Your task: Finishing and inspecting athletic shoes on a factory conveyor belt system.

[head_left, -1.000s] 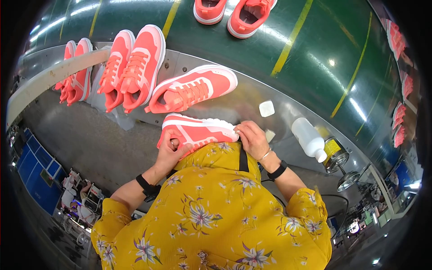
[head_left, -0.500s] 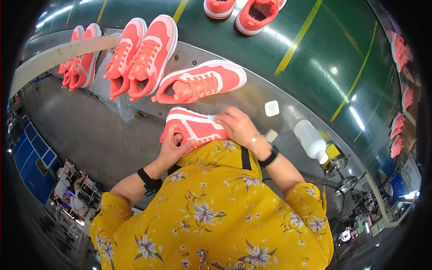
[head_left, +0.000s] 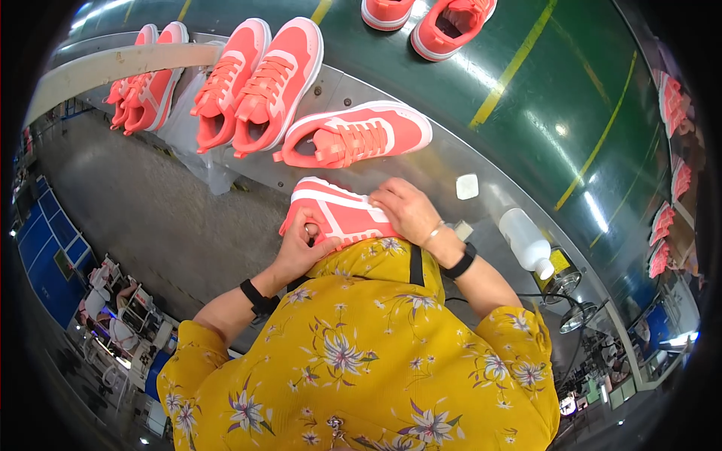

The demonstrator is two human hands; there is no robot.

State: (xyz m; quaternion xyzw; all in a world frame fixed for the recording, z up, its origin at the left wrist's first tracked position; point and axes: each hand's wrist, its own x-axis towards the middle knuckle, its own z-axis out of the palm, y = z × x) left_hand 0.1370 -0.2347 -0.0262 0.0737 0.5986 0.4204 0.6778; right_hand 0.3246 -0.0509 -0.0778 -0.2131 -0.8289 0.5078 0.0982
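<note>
A coral sneaker (head_left: 344,219) with white trim lies tilted on its side against my lap, its white sole edge facing away from me. My left hand (head_left: 302,246) grips it around the collar and heel end, thumb on the near side. Over the toe end, my right hand (head_left: 406,212) presses its pinched fingertips to the upper beside the sole edge. Whether a small white piece is under those fingers cannot be made out. Just beyond, a matching sneaker (head_left: 361,137) rests on the metal ledge (head_left: 440,161), toe to the right.
More coral sneakers (head_left: 274,83) stand on the ledge at left, by a pale curved bar (head_left: 113,71). Others sit on the green conveyor belt (head_left: 526,113). At right are a white square pad (head_left: 467,186), a white plastic bottle (head_left: 526,242) and a yellow-labelled can (head_left: 560,272).
The whole view has shifted slightly, so everything appears a little farther right. My left hand keeps its grip on the sneaker, and my right fingertips stay at its toe end.
</note>
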